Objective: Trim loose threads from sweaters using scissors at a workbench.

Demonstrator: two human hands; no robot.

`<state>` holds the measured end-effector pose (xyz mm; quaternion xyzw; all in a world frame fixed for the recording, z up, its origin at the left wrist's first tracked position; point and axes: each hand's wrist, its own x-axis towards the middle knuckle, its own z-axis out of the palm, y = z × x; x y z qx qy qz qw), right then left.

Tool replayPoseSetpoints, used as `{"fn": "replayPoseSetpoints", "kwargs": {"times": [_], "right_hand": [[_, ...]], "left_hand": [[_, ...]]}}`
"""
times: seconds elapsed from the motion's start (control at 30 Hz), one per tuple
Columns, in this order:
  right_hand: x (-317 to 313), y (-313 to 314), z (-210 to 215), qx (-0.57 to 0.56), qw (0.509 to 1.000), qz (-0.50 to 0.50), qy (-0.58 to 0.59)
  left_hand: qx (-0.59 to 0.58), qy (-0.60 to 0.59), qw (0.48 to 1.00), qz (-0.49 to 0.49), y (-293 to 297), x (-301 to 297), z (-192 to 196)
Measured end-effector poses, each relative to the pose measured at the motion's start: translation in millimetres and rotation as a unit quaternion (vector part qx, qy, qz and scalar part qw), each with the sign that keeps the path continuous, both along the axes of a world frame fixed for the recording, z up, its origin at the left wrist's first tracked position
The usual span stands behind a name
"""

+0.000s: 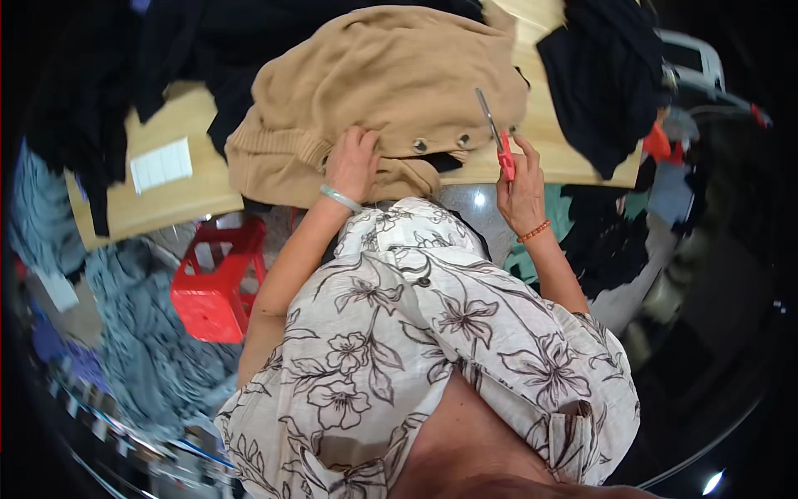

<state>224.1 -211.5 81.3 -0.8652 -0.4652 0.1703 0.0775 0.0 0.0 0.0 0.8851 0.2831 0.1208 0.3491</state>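
A tan knit cardigan (374, 75) with dark round buttons along one edge lies bunched on the wooden table (573, 154) in front of me. My left hand (353, 164) is on its near left part, beside the ribbed band, with fingers curled into the knit. To the right of the cardigan's near edge, my right hand (522, 193) holds scissors (505, 160) by their red handles. Their blades point away from me and slightly left, over the cardigan's right side. A thin dark gap shows between folds of the cardigan, near the buttons.
Black garments (594, 75) lie at the table's right, with more dark cloth (83, 108) at the left. A white paper sheet (161, 165) rests on the table. Below stand a red plastic stool (208, 303) and a heap of grey-blue knitwear (145, 333).
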Motion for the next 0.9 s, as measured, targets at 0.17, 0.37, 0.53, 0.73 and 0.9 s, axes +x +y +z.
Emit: {"fn": "replayPoseSetpoints", "kwargs": {"times": [0.17,0.37,0.53,0.73,0.9], "right_hand": [[-11.9,-23.0,3.8,0.243,0.939,-0.149,0.190],[-14.4,-44.0,-4.0,0.223,0.933,-0.110,0.260],[-19.4,-58.5,0.3,0.176,0.969,0.001,0.173],[-36.4,-58.6,-10.2,0.126,0.964,-0.010,0.233],[-41.2,-58.5,-9.0,-0.022,0.962,0.008,0.273]], "left_hand": [[-0.130,-0.024,0.991,-0.011,-0.3,16.8,-12.9],[-0.137,-0.061,0.985,-0.081,9.0,30.1,-7.9],[-0.170,-0.058,0.980,-0.086,6.1,25.9,-11.1],[-0.183,-0.005,0.977,-0.114,6.1,23.2,-6.3],[-0.221,0.022,0.972,-0.079,7.6,14.0,-30.9]]}}
